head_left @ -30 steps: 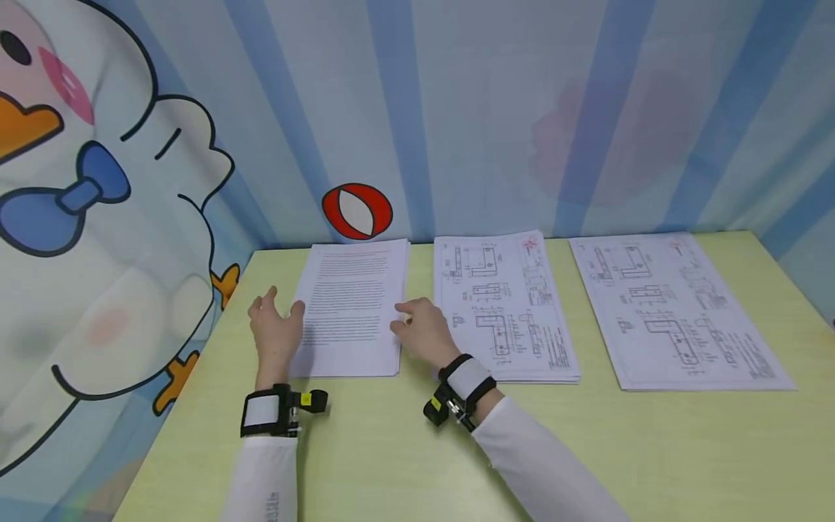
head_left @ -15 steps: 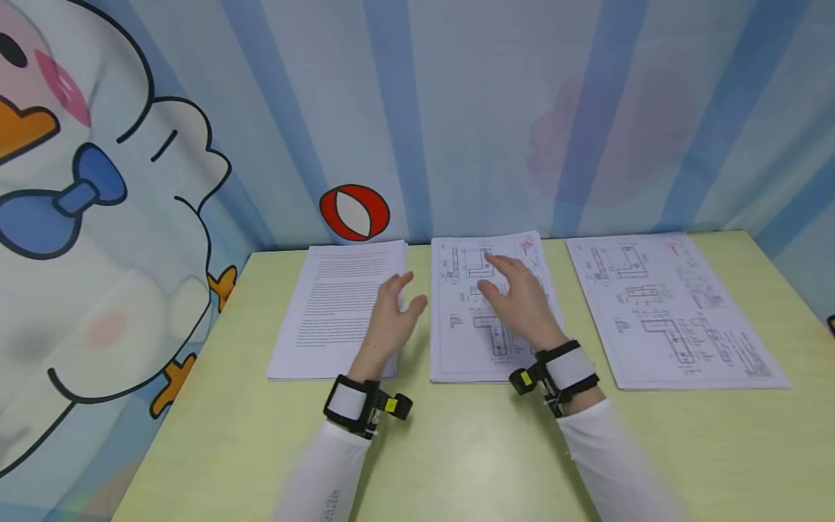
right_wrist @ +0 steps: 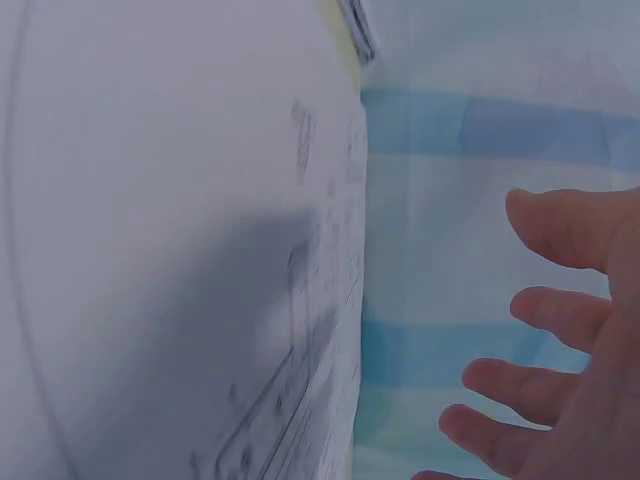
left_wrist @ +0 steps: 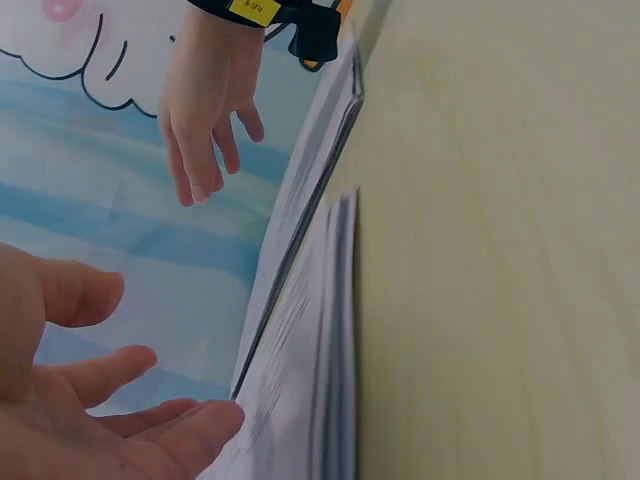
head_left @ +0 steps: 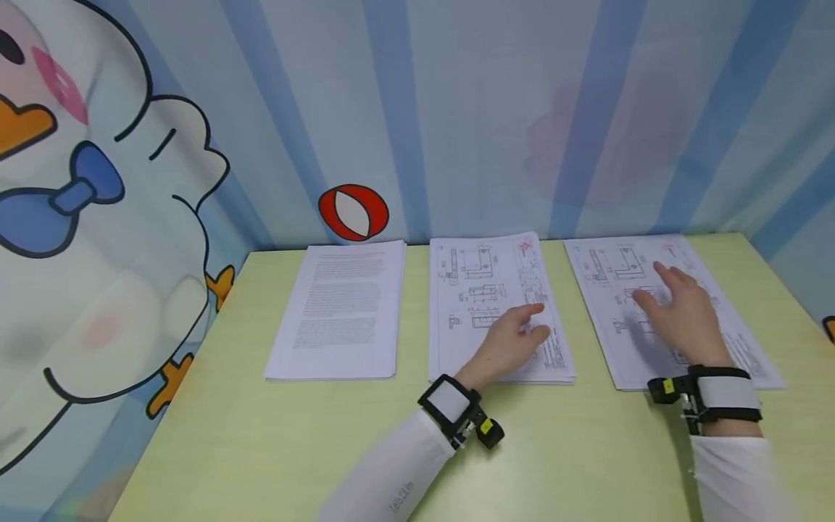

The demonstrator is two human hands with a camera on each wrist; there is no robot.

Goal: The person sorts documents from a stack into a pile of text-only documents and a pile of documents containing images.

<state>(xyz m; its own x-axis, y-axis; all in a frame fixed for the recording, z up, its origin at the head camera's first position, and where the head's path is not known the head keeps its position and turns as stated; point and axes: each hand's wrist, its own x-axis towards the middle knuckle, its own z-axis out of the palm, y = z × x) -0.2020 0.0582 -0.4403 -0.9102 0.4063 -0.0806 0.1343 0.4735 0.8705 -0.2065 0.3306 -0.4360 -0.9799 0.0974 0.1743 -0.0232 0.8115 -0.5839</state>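
Three stacks of paper lie side by side on the table. The left stack (head_left: 339, 312) carries lines of printed text. Technical drawings of L-shaped parts cover the middle stack (head_left: 457, 290) and the right stack (head_left: 609, 312). Over the middle stack is my left hand (head_left: 509, 344), fingers relaxed and spread from the thumb, holding nothing. My right hand (head_left: 691, 319) hovers above the right stack with loosely extended fingers and casts a shadow on the top sheet. In the right wrist view, its fingers (right_wrist: 520, 390) are apart from the paper.
A pale yellow-green table (head_left: 261, 449) bears the stacks. Close behind its back edge hangs a blue striped curtain (head_left: 483, 123) with a cartoon duck and a red ball print. Strips of bare table separate the stacks. Each wrist wears a strapped camera (head_left: 489, 433).
Both hands have moved right: the left from the text stack to the middle stack, the right from beside the text stack to the right stack. The text stack shifted slightly at its near-left corner.
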